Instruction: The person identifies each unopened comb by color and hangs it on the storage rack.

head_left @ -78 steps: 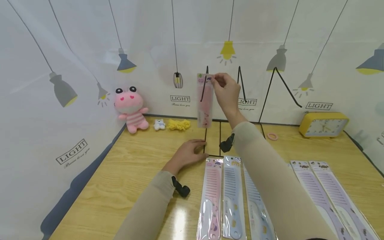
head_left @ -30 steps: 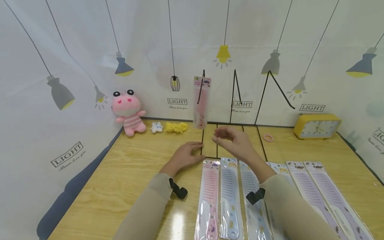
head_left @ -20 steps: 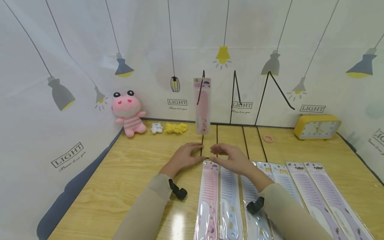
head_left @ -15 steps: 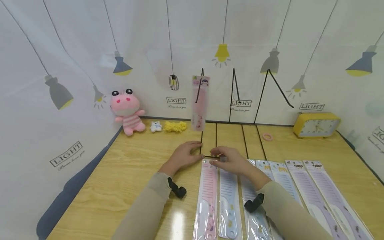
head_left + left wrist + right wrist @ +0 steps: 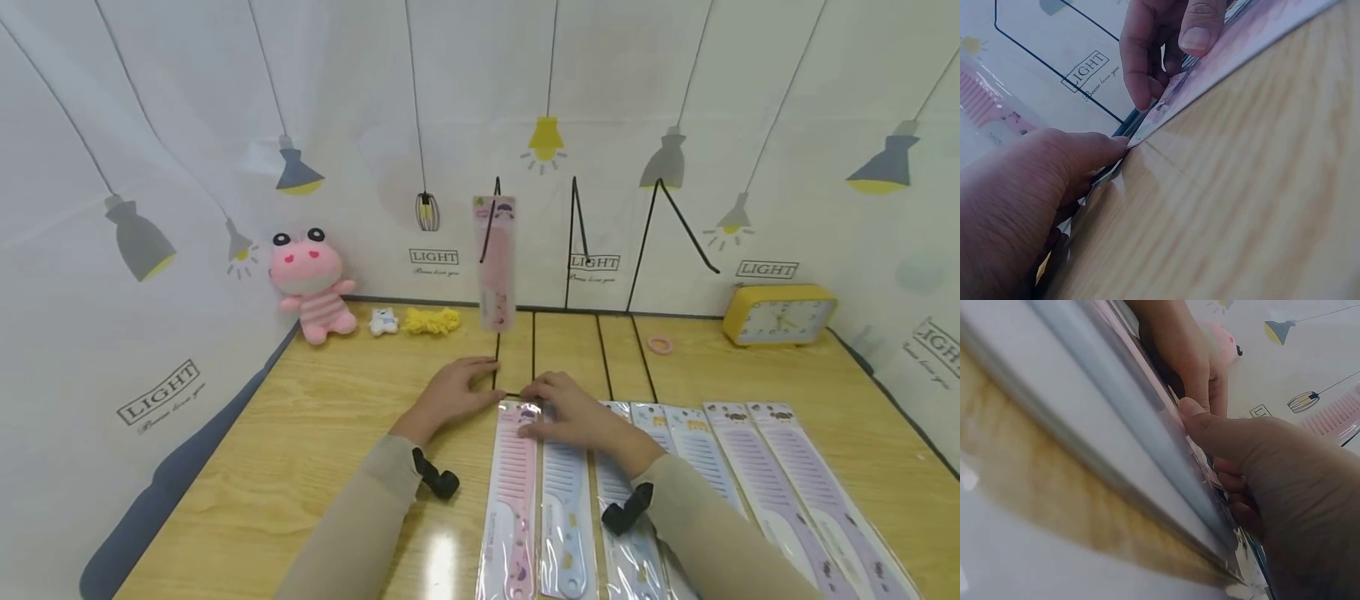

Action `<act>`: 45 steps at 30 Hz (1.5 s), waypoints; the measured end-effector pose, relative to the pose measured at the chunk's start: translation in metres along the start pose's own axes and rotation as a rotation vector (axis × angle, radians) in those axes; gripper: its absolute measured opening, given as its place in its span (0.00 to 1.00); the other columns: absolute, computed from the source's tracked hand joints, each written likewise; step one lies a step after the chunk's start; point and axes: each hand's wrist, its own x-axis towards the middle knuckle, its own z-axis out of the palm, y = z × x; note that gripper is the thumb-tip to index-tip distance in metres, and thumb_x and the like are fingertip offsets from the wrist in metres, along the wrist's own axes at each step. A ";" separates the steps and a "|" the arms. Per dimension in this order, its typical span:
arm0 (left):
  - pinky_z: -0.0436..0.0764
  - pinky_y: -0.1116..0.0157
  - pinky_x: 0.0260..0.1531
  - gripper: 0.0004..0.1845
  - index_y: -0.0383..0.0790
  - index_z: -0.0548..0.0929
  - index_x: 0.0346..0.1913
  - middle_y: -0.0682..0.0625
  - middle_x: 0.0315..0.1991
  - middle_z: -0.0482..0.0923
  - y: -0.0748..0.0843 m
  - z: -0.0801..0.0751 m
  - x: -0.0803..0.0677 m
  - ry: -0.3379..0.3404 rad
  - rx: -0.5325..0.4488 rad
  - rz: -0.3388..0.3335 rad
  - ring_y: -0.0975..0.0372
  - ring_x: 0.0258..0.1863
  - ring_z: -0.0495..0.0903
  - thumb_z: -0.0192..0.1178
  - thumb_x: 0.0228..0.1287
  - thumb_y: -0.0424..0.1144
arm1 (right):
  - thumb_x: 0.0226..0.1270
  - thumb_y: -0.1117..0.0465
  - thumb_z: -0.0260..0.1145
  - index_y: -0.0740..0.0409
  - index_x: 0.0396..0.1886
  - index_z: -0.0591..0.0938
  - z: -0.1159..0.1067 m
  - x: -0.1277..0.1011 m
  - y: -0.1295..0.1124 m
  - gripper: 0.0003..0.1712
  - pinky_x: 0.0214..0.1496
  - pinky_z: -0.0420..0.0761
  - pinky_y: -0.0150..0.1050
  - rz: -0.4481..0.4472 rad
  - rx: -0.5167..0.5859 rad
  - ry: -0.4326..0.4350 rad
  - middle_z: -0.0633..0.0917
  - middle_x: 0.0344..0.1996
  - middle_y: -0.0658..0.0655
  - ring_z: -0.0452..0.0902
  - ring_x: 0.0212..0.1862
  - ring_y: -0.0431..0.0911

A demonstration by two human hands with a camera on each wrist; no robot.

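Note:
My right hand [image 5: 577, 415] reaches over the top end of a pink comb in a clear packet [image 5: 517, 500] lying on the table. Its thumb lies over the packet's face and its fingers bend down at the top edge; the packet still lies flat. Beside that corner, my left hand [image 5: 453, 393] rests on the table with relaxed fingers, its thumb tip [image 5: 1119, 144] right at the packet's corner. Another packaged pink comb [image 5: 495, 267] hangs from the left hook of a black wire rack [image 5: 533, 350]. The right hand partly covers a blue packaged comb [image 5: 567, 508].
More packaged combs lie to the right, blue [image 5: 705, 458] and purple [image 5: 772, 500]. Along the back stand a pink plush toy [image 5: 311, 283], a small white bear [image 5: 383, 322], yellow yarn [image 5: 431, 321], a pink ring [image 5: 660, 345] and a yellow clock [image 5: 780, 315].
My right hand let go of the hanging pink comb, came down to the table packets, and spread its thumb over the pink one. The left hand stayed in place.

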 end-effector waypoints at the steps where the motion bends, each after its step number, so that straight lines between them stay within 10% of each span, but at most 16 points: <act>1: 0.62 0.51 0.73 0.32 0.51 0.74 0.71 0.51 0.72 0.68 0.000 0.000 0.000 0.001 -0.002 -0.003 0.52 0.73 0.65 0.62 0.68 0.59 | 0.61 0.42 0.74 0.55 0.58 0.82 0.000 0.000 0.000 0.32 0.63 0.75 0.52 0.001 -0.007 -0.002 0.79 0.54 0.53 0.72 0.58 0.51; 45: 0.63 0.52 0.72 0.31 0.52 0.75 0.71 0.54 0.72 0.69 -0.001 0.003 0.000 0.013 -0.051 -0.026 0.54 0.73 0.64 0.62 0.68 0.58 | 0.60 0.40 0.74 0.54 0.49 0.81 0.002 -0.001 -0.001 0.27 0.56 0.75 0.46 0.104 0.020 -0.021 0.78 0.49 0.49 0.68 0.51 0.45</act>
